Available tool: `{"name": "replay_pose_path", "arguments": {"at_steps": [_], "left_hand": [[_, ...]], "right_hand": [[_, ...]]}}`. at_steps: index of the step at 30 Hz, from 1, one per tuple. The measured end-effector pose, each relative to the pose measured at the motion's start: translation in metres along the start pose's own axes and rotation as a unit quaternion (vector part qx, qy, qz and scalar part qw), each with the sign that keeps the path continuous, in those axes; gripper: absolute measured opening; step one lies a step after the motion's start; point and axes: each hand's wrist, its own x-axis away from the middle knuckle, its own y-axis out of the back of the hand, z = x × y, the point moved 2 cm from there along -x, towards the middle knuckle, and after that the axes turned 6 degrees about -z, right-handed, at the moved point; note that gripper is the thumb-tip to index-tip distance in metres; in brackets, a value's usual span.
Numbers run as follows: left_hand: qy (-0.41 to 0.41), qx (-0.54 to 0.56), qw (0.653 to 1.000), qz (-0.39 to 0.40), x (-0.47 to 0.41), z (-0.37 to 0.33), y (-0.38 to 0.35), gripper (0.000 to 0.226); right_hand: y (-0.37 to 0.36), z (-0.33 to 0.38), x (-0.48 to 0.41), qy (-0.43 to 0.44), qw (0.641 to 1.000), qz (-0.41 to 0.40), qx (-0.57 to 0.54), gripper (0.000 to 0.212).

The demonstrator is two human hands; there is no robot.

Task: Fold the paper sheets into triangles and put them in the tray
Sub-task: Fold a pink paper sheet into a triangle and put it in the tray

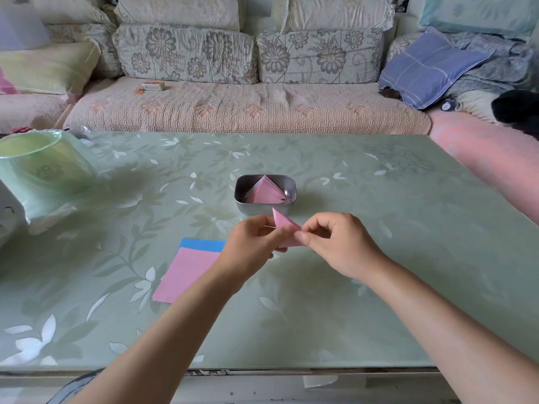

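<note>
A small pink paper triangle [282,222] is held above the table, just in front of the tray. My left hand [253,246] pinches its left side and my right hand [338,243] pinches its right corner with thumb and forefinger. The metal tray [291,191] stands at the table's middle and holds several folded pink triangles [267,193]. A flat pink sheet [186,272] lies to the left of my left forearm, on top of a blue sheet [201,244] whose upper edge shows.
A pale green bin with a plastic liner [40,167] stands at the table's left edge, beside a white object. The glass table top [379,228] has a leaf pattern. A sofa with cushions [248,106] runs behind the table.
</note>
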Motion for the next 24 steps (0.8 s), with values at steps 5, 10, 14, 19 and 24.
{"name": "replay_pose_path", "arguments": {"at_steps": [5, 10, 14, 19, 24], "left_hand": [[-0.002, 0.029, 0.999, -0.031, -0.001, 0.004, -0.001, 0.015], [0.003, 0.044, 0.999, -0.024, 0.0, 0.003, -0.003, 0.018], [0.004, 0.037, 0.999, -0.01, 0.0, 0.002, -0.003, 0.017], [-0.03, 0.0, 0.999, -0.025, -0.003, 0.002, 0.001, 0.006], [-0.088, -0.011, 0.995, -0.039, -0.007, -0.002, 0.011, 0.021]], "right_hand": [[-0.004, 0.003, -0.001, -0.025, 0.997, -0.005, -0.069, 0.013], [-0.006, 0.004, -0.003, -0.081, 0.989, 0.013, -0.125, 0.004], [-0.004, 0.003, -0.002, -0.106, 0.985, 0.018, -0.136, 0.009], [-0.001, 0.002, -0.004, -0.105, 0.986, 0.044, -0.118, 0.012], [0.003, 0.001, -0.005, -0.113, 0.987, 0.059, -0.102, 0.016]]}}
